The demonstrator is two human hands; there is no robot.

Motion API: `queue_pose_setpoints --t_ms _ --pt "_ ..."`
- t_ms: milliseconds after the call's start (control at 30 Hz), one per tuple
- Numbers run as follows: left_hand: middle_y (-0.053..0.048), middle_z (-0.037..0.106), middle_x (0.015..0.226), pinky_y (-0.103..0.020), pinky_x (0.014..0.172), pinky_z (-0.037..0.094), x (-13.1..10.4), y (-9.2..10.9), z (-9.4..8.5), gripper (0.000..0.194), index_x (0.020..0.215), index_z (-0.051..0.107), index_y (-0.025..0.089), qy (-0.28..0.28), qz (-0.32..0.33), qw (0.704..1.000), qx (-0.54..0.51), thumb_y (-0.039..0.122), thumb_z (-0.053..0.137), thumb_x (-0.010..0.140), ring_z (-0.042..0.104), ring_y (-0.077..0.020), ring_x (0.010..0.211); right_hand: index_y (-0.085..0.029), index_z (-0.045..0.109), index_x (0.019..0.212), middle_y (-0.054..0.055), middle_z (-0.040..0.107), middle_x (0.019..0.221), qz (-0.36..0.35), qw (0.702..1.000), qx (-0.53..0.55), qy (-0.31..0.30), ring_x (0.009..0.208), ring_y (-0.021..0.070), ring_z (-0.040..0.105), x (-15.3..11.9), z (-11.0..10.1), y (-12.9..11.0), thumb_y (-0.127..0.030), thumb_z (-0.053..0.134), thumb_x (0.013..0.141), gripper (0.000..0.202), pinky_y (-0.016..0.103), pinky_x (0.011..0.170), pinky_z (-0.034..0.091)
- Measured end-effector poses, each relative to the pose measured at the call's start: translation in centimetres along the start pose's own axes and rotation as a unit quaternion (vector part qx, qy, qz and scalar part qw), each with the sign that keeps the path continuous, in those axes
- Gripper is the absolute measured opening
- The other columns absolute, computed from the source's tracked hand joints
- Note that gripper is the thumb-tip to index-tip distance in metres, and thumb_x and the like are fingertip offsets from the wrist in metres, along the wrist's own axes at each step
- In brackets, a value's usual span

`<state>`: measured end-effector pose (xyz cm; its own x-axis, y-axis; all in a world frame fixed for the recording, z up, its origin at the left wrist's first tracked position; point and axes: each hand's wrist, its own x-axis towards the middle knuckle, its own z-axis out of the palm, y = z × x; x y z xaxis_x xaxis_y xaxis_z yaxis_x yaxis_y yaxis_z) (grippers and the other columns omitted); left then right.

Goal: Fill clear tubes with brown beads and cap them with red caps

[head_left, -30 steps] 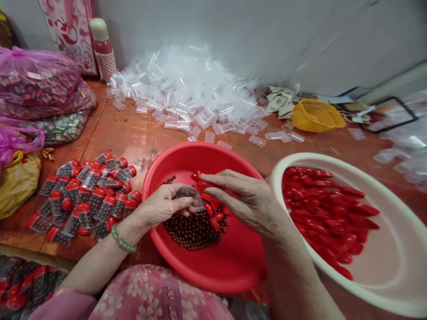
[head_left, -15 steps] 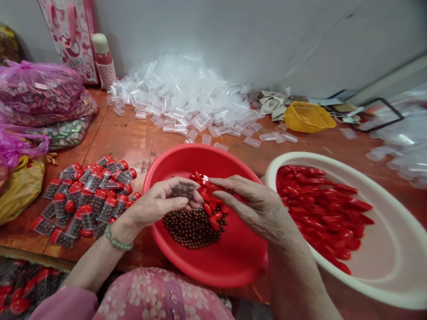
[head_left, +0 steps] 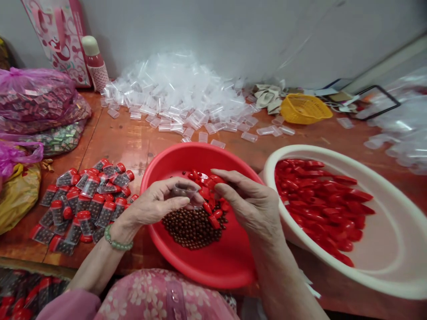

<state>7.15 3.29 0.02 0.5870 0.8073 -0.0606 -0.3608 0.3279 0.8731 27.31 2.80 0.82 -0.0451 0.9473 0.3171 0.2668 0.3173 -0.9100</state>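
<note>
My left hand (head_left: 151,202) is closed around a small clear plastic container (head_left: 184,188), its mouth tilted toward me. Dark balls show inside it, partly covered by my fingers. My right hand (head_left: 253,204) pinches a red cap (head_left: 217,178) between thumb and fingers, just right of the container and apart from it. Both hands are over a red basin (head_left: 203,149). In the basin lie a heap of shiny brown balls (head_left: 191,231) and several loose red caps (head_left: 214,221).
Filled, red-capped containers (head_left: 90,184) are piled at left. A white basin (head_left: 390,271) of red caps (head_left: 316,200) stands at right. Behind are a heap of clear containers (head_left: 180,93), a yellow basket (head_left: 305,111), a bottle (head_left: 96,66) and pink bags (head_left: 36,98).
My right hand has closed its fingertips on a red cap; before, they were apart over the loose caps. The container in my left hand has turned, showing more of its mouth.
</note>
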Motion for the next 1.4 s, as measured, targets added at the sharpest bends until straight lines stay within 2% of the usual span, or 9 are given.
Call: queue_pose_setpoints --t_ms 133,333,567,767,867,1067,1167,1300,1400 --pt "-0.004 0.068 0.09 -0.028 0.082 0.05 0.4 -0.5 0.0 0.025 0.101 0.064 0.016 -0.006 -0.031 0.999 -0.004 0.027 0.071 0.079 0.064 -0.0132 0.086 -0.032 0.07 0.111 0.0 0.072 0.09 -0.012 1.0 -0.006 0.013 0.075 0.0126 0.067 0.1 0.5 -1.1 -0.021 0.065 0.085 0.028 0.027 0.068 0.056" --pt "-0.006 0.069 0.09 -0.029 0.081 0.048 0.7 -1.1 -0.4 0.032 0.102 0.065 0.015 -0.026 -0.034 0.999 -0.01 0.033 0.073 0.077 0.064 -0.0137 0.083 -0.029 0.071 0.109 0.002 0.074 0.098 -0.054 0.997 -0.051 -0.019 0.09 0.0164 0.068 1.2 1.7 -2.1 -0.021 0.065 0.085 0.026 0.033 0.083 0.056" --pt "-0.005 0.069 0.083 -0.026 0.075 0.048 0.7 -1.2 -0.5 0.032 0.096 0.066 0.013 -0.016 -0.045 0.999 -0.022 0.032 0.077 0.073 0.062 -0.0121 0.076 -0.024 0.071 0.107 0.002 0.073 0.09 -0.044 0.992 -0.064 -0.1 0.08 0.0139 0.067 1.8 2.0 -1.7 -0.019 0.064 0.085 0.024 0.028 0.072 0.054" --pt "-0.007 0.067 0.085 -0.026 0.074 0.05 0.6 -1.1 -0.4 0.032 0.095 0.064 0.011 -0.013 -0.076 0.997 -0.011 0.033 0.075 0.074 0.063 -0.0131 0.078 -0.023 0.072 0.103 0.002 0.073 0.089 0.001 0.989 -0.055 -0.136 0.08 0.0146 0.067 2.1 1.7 -1.0 -0.024 0.065 0.085 0.02 0.029 0.073 0.055" --pt "-0.007 0.066 0.085 -0.025 0.072 0.049 0.6 -1.3 -0.4 0.033 0.094 0.065 0.01 -0.008 -0.084 0.996 -0.021 0.035 0.075 0.074 0.062 -0.0125 0.077 -0.023 0.072 0.102 0.003 0.074 0.091 0.016 0.99 -0.05 -0.128 0.082 0.0161 0.068 2.0 1.9 -0.8 -0.027 0.065 0.084 0.019 0.031 0.076 0.055" --pt "-0.004 0.064 0.079 -0.021 0.067 0.05 0.9 -1.9 -0.5 0.033 0.089 0.064 0.01 0.01 -0.084 0.994 -0.076 0.034 0.078 0.071 0.062 -0.0106 0.073 -0.024 0.071 0.105 0.004 0.074 0.092 -0.014 0.988 -0.096 -0.122 0.083 0.0177 0.067 1.8 2.5 -0.6 -0.027 0.064 0.085 0.022 0.037 0.081 0.053" --pt "-0.004 0.065 0.079 -0.021 0.069 0.052 0.9 -1.7 -0.4 0.035 0.09 0.064 0.01 0.017 -0.096 0.989 -0.111 0.033 0.08 0.07 0.064 -0.0109 0.073 -0.022 0.071 0.105 0.005 0.074 0.094 -0.005 0.99 -0.086 -0.114 0.085 0.0181 0.067 1.7 2.8 -0.4 -0.027 0.063 0.085 0.023 0.037 0.083 0.052" --pt "-0.005 0.067 0.079 -0.023 0.064 0.055 0.9 -1.3 -0.3 0.03 0.093 0.063 0.011 0.036 -0.111 0.979 -0.167 0.037 0.07 0.08 0.065 -0.0119 0.067 -0.021 0.071 0.106 0.006 0.074 0.099 0.031 0.993 -0.057 -0.102 0.089 0.0184 0.068 1.7 3.2 0.0 -0.03 0.062 0.086 0.025 0.038 0.087 0.051" --pt "-0.006 0.066 0.077 -0.024 0.059 0.055 1.0 -1.4 -0.3 0.023 0.091 0.061 0.01 0.071 -0.12 0.973 -0.186 0.033 0.058 0.089 0.065 -0.0125 0.063 -0.021 0.071 0.107 0.006 0.074 0.101 0.048 0.993 -0.043 -0.096 0.091 0.0189 0.067 1.5 3.6 0.2 -0.03 0.064 0.083 0.027 0.039 0.089 0.051"
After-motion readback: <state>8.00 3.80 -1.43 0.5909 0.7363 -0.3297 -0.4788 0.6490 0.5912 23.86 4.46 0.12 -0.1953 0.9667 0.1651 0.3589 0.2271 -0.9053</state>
